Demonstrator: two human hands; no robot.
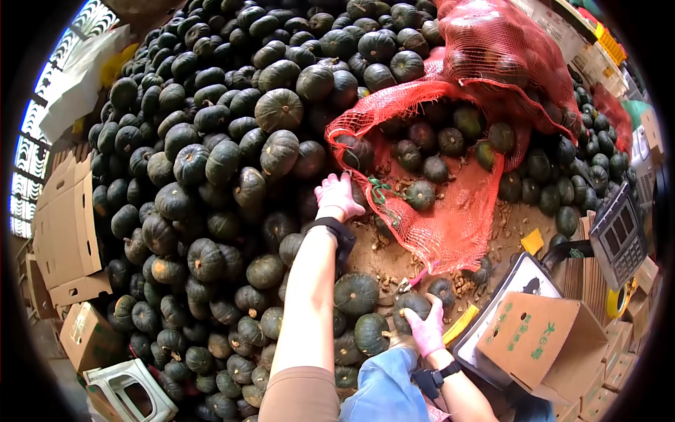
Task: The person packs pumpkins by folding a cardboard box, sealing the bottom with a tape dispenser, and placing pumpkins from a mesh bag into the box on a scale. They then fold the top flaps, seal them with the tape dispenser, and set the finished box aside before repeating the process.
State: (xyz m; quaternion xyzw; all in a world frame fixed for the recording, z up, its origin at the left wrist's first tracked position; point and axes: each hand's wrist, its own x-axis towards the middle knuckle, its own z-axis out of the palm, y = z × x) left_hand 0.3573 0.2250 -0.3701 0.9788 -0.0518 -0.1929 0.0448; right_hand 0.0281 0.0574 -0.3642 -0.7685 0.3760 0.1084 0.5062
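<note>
Fingers of the right hand (428, 332) grip a green pumpkin (410, 308) near the blue pants (385, 383), and moving it would need a snug hold, while the left hand (339, 197) spreads open beside the red net (450, 235).

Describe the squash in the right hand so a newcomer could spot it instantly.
From the bulky red mesh sack at upper right, follow its spread-out mouth down to the lowest edge. Just below, past the pink-handled metal tool, is a round, dark green squash. Among the similar squashes around it, only this one sits in the grasp of the pink-gloved right hand.
</note>
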